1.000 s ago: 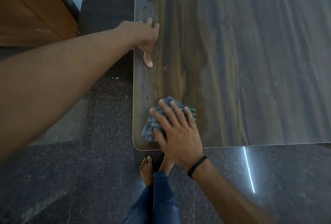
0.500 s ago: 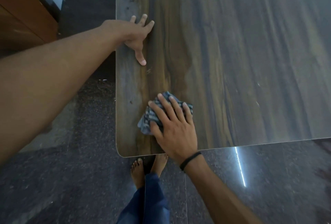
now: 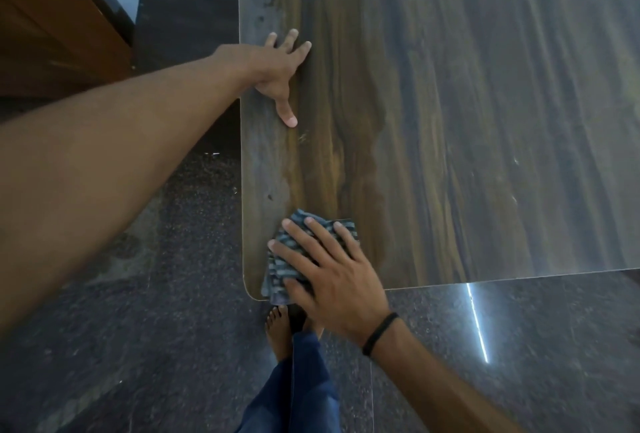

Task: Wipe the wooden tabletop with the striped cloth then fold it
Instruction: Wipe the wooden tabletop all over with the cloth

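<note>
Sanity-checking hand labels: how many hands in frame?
2. The left hand rests with spread fingers on the wooden tabletop by its left edge; the right hand presses flat on the striped cloth at the near left corner. None seems hidden.

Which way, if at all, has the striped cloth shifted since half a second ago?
Yes. The striped cloth, pressed under the right hand, has slid toward the tabletop's near left corner; its lower end now reaches the near edge.
</note>
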